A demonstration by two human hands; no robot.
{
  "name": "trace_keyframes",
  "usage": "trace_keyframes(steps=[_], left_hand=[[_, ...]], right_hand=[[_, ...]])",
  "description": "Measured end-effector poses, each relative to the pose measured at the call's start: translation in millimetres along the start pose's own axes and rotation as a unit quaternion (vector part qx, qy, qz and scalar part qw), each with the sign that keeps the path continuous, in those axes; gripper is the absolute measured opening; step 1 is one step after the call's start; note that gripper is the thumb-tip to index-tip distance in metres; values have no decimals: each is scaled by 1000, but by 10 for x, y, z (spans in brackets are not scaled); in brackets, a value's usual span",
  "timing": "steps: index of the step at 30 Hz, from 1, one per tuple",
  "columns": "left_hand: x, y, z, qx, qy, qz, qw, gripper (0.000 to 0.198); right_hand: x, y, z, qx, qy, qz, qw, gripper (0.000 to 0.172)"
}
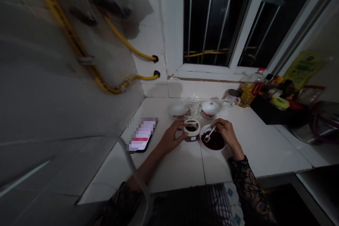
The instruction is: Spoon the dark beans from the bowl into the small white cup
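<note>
On the white counter (180,166) my left hand (171,136) is wrapped round a small dark jar with a white rim (191,129), holding it upright. Just right of the jar sits a white bowl (213,140) with dark food in it. My right hand (227,131) pinches a white spoon (210,134) whose bowl end rests in the dark food. Both sleeves are black lace.
A phone (143,135) with a lit screen lies left of the jar. Behind stand two white bowls (210,108), a glass cup (195,108), a lidded jar (233,96) and an oil bottle (250,90). A dark tray of condiments (278,107) and a pot (320,122) are at right.
</note>
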State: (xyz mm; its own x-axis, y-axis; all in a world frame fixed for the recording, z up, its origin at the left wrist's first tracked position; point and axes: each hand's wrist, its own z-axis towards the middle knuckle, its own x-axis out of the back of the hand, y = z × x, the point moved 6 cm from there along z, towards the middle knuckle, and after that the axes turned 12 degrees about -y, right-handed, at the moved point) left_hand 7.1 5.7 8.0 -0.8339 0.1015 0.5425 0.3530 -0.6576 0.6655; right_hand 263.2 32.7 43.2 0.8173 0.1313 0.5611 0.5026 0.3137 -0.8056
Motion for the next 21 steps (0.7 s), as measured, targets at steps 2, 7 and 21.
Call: trace_keyframes(steps=[2, 7, 21], left_hand=[[2, 4, 1, -1, 1, 1, 1000, 25], [-3, 6, 4, 4, -5, 2, 1000, 25], [13, 26, 9, 12, -8, -2, 1000, 26]], right_hand=[[-21, -33, 4, 7, -12, -12, 1000, 19], [-73, -81, -4, 6, -53, 18, 998, 18], [15, 94, 13, -62, -6, 165, 984, 16]])
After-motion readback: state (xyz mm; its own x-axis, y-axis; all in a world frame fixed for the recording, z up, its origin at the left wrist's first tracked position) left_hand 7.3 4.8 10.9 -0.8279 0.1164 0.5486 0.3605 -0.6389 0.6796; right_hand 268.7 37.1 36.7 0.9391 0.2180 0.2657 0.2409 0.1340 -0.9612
